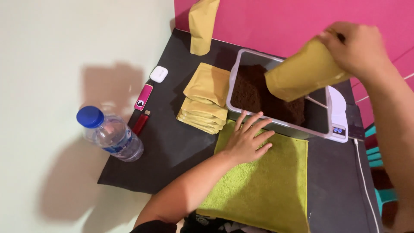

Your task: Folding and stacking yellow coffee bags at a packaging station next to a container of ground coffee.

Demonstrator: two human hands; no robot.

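— Pouch status? One mustard-yellow paper pouch (pixel 302 73) is gripped shut by the right hand (pixel 358 47), tilted over the clear plastic tub of brown powder (pixel 258 92).

— Remainder? A stack of flat yellow pouches (pixel 206 98) appears unfilled; the left hand (pixel 248 140) is laid open on the green towel (pixel 267 181).

Open: green towel (pixel 267 181) front, bare mat (pixel 168 146) left. Blocking: pouch stack (pixel 206 99), water bottle (pixel 110 133), powder tray (pixel 276 92) behind towel.

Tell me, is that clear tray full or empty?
Partly full: brown powder covers most of the clear tray, with bare floor at its right end.
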